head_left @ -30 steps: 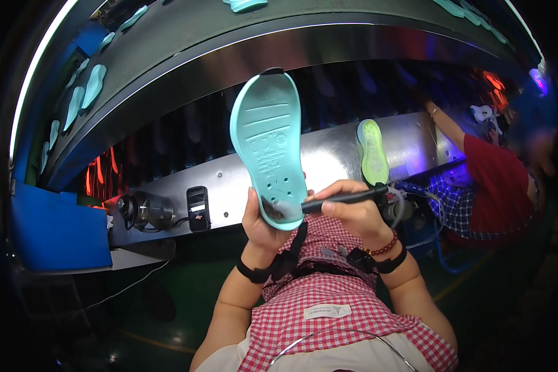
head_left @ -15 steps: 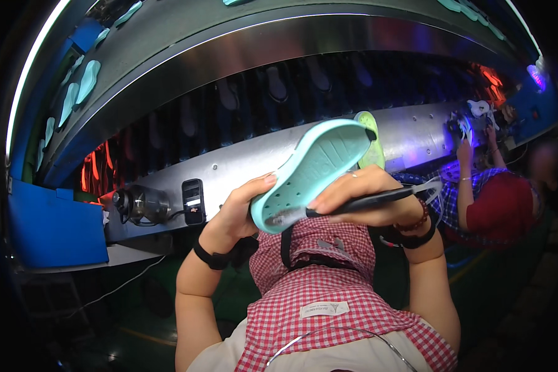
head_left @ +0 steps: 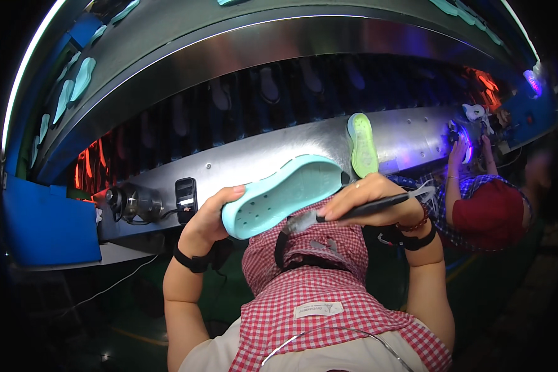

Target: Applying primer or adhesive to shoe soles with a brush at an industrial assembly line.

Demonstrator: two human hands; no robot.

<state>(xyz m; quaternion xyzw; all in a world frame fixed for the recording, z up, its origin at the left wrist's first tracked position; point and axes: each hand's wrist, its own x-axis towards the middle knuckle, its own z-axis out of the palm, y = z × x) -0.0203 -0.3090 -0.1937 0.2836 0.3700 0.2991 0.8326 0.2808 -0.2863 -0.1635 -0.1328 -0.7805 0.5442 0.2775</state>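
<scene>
In front of my apron, my left hand (head_left: 209, 218) grips one end of a turquoise shoe sole (head_left: 285, 193), thumb at its rim. The sole is tilted so its hollow inner face, with small holes near the gripped end, shows. A small black patch marks its far right end. My right hand (head_left: 375, 197) is closed round the black handle of a brush (head_left: 378, 206) with a clear tube at its rear. The brush's whitish bristles point left, just below the sole's lower rim, seen against the apron and apparently off the sole.
A yellow-green sole (head_left: 363, 146) lies on the metal ledge (head_left: 260, 152). A glass jar (head_left: 144, 203) and a black holder (head_left: 186, 199) stand at left. Turquoise soles (head_left: 82, 79) rest on the upper conveyor; dark sole shapes (head_left: 269, 85) line the one below. A co-worker (head_left: 493, 214) works at right.
The brush has come off the inside of the sole to below its rim. My left hand has moved the sole down and left and tilted it. The yellow-green sole shows fully now.
</scene>
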